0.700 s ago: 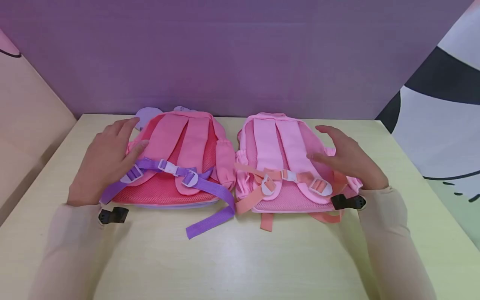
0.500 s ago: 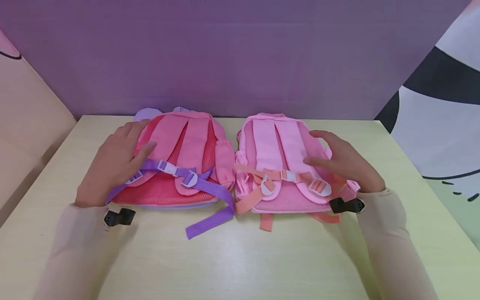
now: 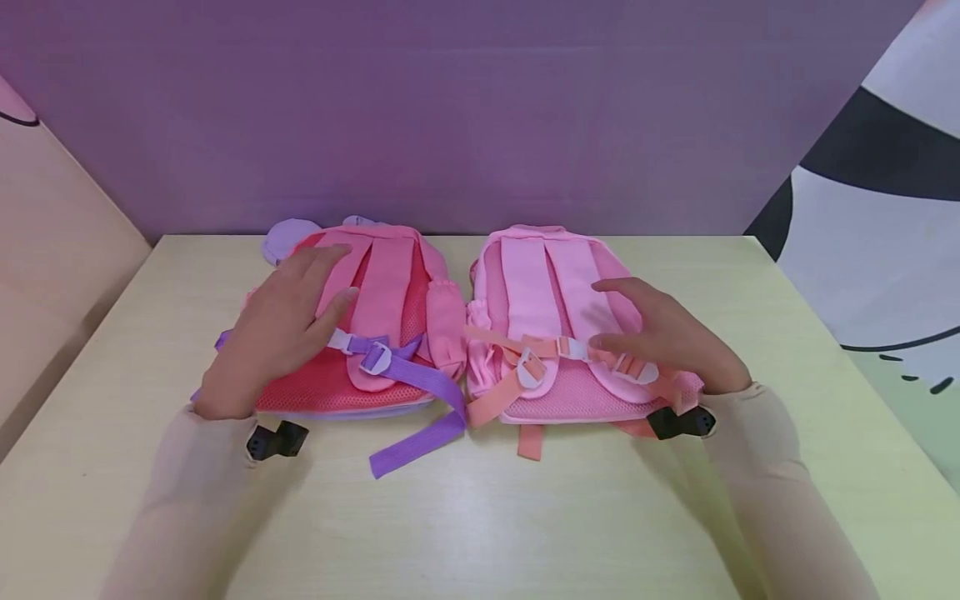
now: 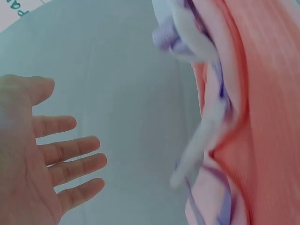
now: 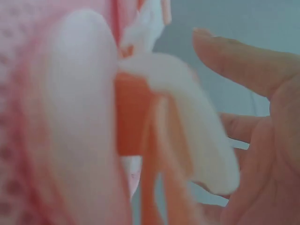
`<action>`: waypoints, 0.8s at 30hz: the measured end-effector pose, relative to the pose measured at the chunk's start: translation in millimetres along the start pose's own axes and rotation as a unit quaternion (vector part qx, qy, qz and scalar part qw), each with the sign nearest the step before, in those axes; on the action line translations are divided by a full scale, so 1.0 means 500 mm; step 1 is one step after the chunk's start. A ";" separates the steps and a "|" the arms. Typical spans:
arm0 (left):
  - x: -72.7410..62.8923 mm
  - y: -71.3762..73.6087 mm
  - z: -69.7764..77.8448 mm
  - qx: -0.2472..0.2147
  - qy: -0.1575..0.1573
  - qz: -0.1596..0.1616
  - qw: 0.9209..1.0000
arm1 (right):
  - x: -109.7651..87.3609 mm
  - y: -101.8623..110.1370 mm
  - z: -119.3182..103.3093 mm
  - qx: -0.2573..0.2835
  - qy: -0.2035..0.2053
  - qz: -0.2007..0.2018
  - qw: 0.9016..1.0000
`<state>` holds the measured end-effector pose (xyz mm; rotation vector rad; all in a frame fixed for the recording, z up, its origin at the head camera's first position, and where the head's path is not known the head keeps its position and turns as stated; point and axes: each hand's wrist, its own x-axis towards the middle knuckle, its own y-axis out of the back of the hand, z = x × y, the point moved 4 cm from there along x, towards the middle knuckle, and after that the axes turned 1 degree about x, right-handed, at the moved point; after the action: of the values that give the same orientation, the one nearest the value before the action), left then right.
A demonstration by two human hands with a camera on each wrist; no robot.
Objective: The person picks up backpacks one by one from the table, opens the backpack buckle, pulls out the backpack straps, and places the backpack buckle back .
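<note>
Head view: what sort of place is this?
Probably an indoor demo or filming booth, though I can't be sure: pale table before a purple backdrop, cartoonish print at right, and a red backpack and pink backpack side by side.

From where I operate, I see the red backpack (image 3: 384, 283) lying strap side up, with lilac rounded pieces (image 3: 287, 240) poking out past its far end. Its purple webbing (image 3: 431, 379) carries a white buckle (image 3: 341, 341), and a loose end trails out in front of it. Just right of the red backpack I have the pale pink backpack (image 3: 532, 283), also strap side up, its orange webbing (image 3: 495, 404) fastened across by its own white clip (image 3: 573, 349).
</note>
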<state>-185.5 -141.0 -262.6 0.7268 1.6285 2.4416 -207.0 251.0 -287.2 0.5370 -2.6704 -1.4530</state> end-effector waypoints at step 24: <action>0.072 -0.146 0.202 -0.010 -0.135 -0.019 0.991 | 0.005 -0.053 -0.009 -0.029 0.046 -0.011 0.998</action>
<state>-183.3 -13.4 -285.2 0.9652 1.4985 2.2163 -201.2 233.2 -306.7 0.6154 -2.5522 -1.4690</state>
